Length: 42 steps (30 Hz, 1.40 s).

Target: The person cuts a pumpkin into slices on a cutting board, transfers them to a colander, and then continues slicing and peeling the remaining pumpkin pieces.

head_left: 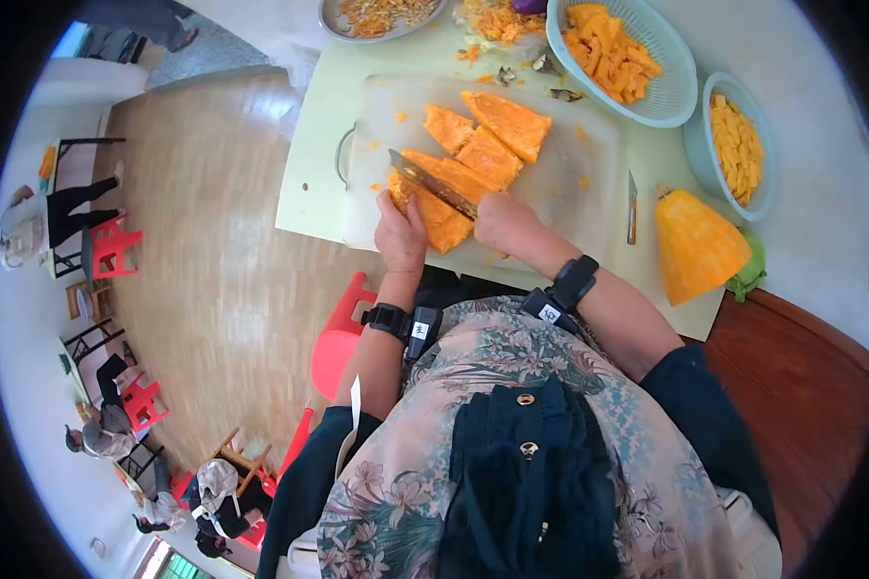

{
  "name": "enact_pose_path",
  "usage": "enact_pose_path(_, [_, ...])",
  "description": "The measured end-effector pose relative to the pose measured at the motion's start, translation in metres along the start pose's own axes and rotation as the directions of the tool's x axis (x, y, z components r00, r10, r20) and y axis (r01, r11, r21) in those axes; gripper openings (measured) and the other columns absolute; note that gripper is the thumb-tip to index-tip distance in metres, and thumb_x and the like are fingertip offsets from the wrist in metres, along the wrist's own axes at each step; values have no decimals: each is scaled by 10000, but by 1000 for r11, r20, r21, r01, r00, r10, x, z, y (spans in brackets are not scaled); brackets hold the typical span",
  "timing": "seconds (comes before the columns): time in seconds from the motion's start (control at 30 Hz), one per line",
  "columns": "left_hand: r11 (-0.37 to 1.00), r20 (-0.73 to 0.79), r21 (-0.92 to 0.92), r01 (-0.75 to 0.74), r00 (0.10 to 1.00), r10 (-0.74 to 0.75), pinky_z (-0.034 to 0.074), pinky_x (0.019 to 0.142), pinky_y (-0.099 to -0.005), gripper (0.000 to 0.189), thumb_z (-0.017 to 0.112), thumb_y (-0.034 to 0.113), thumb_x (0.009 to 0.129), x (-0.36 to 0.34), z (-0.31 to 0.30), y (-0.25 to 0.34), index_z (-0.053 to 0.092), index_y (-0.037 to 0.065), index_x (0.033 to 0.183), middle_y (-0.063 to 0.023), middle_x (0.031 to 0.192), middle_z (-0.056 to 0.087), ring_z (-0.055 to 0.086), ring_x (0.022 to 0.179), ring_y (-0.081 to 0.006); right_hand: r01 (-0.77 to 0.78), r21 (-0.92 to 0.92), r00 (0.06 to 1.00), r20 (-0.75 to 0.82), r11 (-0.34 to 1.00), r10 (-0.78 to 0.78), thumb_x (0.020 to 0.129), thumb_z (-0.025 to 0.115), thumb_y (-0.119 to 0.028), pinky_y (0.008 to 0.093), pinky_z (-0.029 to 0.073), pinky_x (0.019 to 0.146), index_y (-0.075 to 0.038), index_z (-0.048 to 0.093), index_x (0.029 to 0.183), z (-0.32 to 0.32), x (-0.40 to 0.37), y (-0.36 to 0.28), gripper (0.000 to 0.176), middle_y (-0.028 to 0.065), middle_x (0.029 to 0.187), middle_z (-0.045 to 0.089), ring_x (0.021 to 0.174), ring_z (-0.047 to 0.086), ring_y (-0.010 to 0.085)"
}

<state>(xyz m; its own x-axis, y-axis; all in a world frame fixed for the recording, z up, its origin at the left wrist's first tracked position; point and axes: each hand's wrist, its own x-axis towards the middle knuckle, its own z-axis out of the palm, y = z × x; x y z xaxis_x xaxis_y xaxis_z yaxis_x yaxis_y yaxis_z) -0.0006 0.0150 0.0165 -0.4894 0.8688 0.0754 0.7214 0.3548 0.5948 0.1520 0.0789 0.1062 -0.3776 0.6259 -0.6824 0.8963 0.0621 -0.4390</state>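
Observation:
My right hand is closed around the handle of a kitchen knife. The blade lies across the orange pumpkin flesh on a white cutting board, its tip pointing up and left. Below the blade, my left hand grips the left end of a pumpkin piece, thumb and fingers pressed against it. Just above the blade sits another pumpkin slice. Farther up the board are more cut pieces, among them a large pumpkin wedge. The knife handle is mostly hidden in my right hand.
At right stand a colander of pumpkin chunks and a bowl of smaller pieces. A small knife and a large pumpkin piece lie near the table's edge. A metal plate holds seeds. Red stools and seated people are at left.

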Motion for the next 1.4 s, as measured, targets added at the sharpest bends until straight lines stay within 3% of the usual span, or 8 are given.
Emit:
enact_pose_path(0.17, [933, 141, -303, 193, 978, -157, 457, 457, -379, 266, 533, 214, 891, 0, -5, -19, 402, 40, 1042, -140, 628, 569, 591, 533, -294, -7, 9, 992, -125, 1000, 8, 689, 527, -126, 439, 499, 709, 26, 643, 730, 0, -5, 48, 195, 264, 789, 619, 770, 623, 385])
enact_pose_path(0.23, [665, 296, -643, 379, 924, -241, 456, 409, -289, 217, 509, 189, 914, 4, -19, -8, 391, 41, 1021, -94, 648, 564, 577, 501, -191, -121, 21, 978, -167, 992, 123, 681, 518, -132, 441, 495, 700, 27, 641, 728, -7, -14, 59, 207, 257, 771, 617, 768, 614, 396])
enact_pose_path(0.33, [501, 325, -767, 401, 916, -237, 476, 407, -242, 203, 488, 178, 926, 6, -18, -9, 378, 39, 1024, -105, 754, 587, 597, 535, -164, -180, 19, 968, -173, 983, 181, 677, 517, -137, 446, 492, 702, 36, 636, 728, -12, -22, 80, 216, 254, 765, 616, 773, 610, 402])
enact_pose_path(0.53, [330, 351, -848, 415, 906, -238, 555, 501, -292, 310, 508, 153, 910, 1, -19, 8, 333, 22, 1129, -181, 1023, 544, 658, 701, -266, -165, -1, 959, -235, 986, 160, 762, 541, -206, 453, 490, 721, 32, 640, 760, -6, -30, 104, 258, 257, 790, 618, 777, 611, 399])
enact_pose_path(0.77, [321, 451, -776, 543, 833, -319, 566, 500, -322, 340, 513, 123, 891, 6, -21, 8, 326, 8, 1150, -194, 1037, 543, 660, 712, -274, -104, -103, 968, -237, 989, 77, 774, 577, -249, 456, 486, 728, 23, 633, 825, -3, -39, 99, 283, 251, 828, 622, 803, 605, 401])
enact_pose_path(1.03, [563, 521, -489, 666, 741, -424, 476, 386, -254, 452, 625, 296, 829, 12, -50, 1, 464, -53, 1065, -151, 741, 599, 620, 538, -183, 77, -29, 975, -207, 997, -81, 743, 631, -264, 442, 473, 695, -30, 545, 1146, 2, -57, 106, 474, 233, 860, 622, 795, 601, 381])
enact_pose_path(1.33, [811, 218, -445, 380, 924, -314, 485, 419, -250, 451, 638, 309, 816, 23, -40, -21, 514, 21, 1140, -97, 765, 607, 600, 530, -148, 129, 53, 939, -327, 990, -105, 786, 544, -227, 463, 471, 704, -55, 563, 1093, 13, -54, 111, 353, 225, 842, 617, 773, 593, 397])
enact_pose_path(1.4, [825, 463, -284, 489, 823, -328, 482, 425, -261, 442, 639, 296, 816, 33, -29, -36, 519, 32, 1150, -87, 781, 623, 595, 542, -141, 205, 61, 903, -396, 977, -164, 783, 533, -210, 461, 469, 715, -54, 589, 1039, 19, -57, 116, 306, 212, 867, 619, 797, 587, 397])
